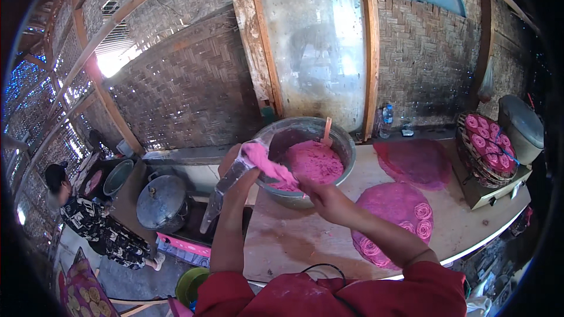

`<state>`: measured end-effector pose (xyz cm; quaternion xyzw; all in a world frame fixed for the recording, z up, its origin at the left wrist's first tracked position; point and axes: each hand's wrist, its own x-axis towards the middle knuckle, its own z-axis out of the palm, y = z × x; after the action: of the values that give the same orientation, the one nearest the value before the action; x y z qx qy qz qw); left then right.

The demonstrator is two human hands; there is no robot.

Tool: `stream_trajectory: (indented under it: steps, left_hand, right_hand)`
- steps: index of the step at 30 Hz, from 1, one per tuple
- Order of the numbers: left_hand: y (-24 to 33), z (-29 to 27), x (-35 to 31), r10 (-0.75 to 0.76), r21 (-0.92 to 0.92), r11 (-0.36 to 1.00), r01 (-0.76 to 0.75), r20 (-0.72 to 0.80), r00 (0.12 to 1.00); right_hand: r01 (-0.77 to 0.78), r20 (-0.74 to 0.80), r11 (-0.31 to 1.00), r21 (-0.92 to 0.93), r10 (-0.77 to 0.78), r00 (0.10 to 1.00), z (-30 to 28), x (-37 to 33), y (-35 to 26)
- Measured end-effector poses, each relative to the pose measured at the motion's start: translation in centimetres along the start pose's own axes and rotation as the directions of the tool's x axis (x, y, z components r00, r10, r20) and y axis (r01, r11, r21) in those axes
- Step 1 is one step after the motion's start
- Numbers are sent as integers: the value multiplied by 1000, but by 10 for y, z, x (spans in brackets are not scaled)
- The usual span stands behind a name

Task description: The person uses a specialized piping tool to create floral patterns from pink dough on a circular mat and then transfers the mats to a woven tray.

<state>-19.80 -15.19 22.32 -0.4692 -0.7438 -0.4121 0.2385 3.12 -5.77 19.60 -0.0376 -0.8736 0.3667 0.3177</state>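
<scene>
Fingers, left hand (230, 160): closed round a clear bag (220, 197), pink dough (264, 163) bulging from its upper end and trailing toward the right hand (322, 198). Right fingers: curled, touching the dough's low end; can't tell if they grip it or a tool. Bag sits over the 9 o'clock rim of the basin (351, 160); right hand at its 5.

Clock below is read from the basin, 12 = top of view.

Containers:
- Basin: 1, grey, more pink dough inside, 1 orange scoop (326, 131) standing at its 1 o'clock.
- Basket (465, 148): 1, far out at 3, at least 8 pink rosettes (492, 143) in it, overlapping.
- Pot (161, 199): 1, lid on, between 8 and 9. Contents hidden.
- Bucket (187, 289): 1, green, between 7 and 8.
- Bottle (386, 121): 1, clear, at 2. Bluish label, too small to read.

Nets on table (282, 246): 2, pink. Near one (382, 202) at 4, at least 4 rosettes showing, right forearm covers part. Far one (411, 163) at 3, lying flat.

Co-worker (88, 217): 1, well off, between 8 and 9, dark patterned clothes.
</scene>
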Motion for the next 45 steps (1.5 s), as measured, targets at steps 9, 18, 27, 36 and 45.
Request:
stream_trajectory:
  steps: [9, 18, 27, 36, 45]
  left_hand:
    - [3, 2, -16, 69, 23, 998, -66, -166, 984]
    - [-3, -25, -46, -70, -697, 717, 36, -20, 997]
    - [-55, -64, -112, -402, -521, 808, 277, -143, 904]
    - [-22, -77, -103, -549, -926, -342, -162, 57, 834]
    - [-66, -1, -180, -618, -535, 677, 505, -42, 785]
  right_hand:
    - [-88, 20, 991, 105, 87, 996, 9, 11, 25]
    - [-408, 199, 850, 333, 359, 912, -14, 28, 17]
    - [-145, 75, 386, -911, 500, 863, -17, 37, 142]
    - [-705, 730, 420, 572, 131, 670, 76, -44, 50]
    - [-640, 816, -518, 568, 257, 517, 12, -137, 55]
